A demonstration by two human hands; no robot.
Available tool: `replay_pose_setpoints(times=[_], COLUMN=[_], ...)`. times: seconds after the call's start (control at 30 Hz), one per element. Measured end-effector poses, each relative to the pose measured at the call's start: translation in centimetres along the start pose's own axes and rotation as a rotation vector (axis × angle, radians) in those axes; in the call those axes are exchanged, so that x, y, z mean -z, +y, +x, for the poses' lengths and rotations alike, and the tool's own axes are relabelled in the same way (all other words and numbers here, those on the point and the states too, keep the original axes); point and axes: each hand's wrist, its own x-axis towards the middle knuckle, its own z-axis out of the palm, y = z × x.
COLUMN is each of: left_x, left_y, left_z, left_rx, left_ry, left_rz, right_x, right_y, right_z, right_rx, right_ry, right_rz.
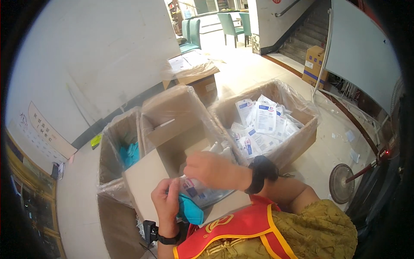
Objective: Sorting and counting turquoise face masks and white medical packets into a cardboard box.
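My left hand [166, 202] is closed, thumb and fingers pinched at the edge of a clear and white printed packet [189, 186]. A teal folded piece that looks like a face mask [190, 210] sticks out beside that hand, below the packet. My right hand [211, 169] is closed in a fist above the packet, seemingly gripping its upper edge; its fingertips are hidden. Both hands are over an open cardboard box [146, 179] close to my body, with more packets partly visible in it.
A plastic-lined box [302, 140] at right holds many white packets [265, 114]. Another lined box [113, 134] at left holds teal pieces [130, 154]. Farther back is a box with papers [182, 63]. A round-based stand [342, 183] and a whiteboard [362, 52] are at right.
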Motion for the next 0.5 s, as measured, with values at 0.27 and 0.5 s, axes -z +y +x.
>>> replay_pose_setpoints(times=[0.27, 0.5], left_x=[-1.4, -0.9], left_y=[0.5, 0.4], left_z=[-0.6, -0.2], left_rx=[-0.054, 0.109], left_ry=[0.027, 0.036], left_rz=[-0.093, -0.303], right_x=[-1.0, 0.0], right_y=[1.1, -0.5], right_z=[-0.6, 0.7], right_rx=[-0.091, 0.106], right_ry=[-0.06, -0.021], right_rz=[0.258, 0.068])
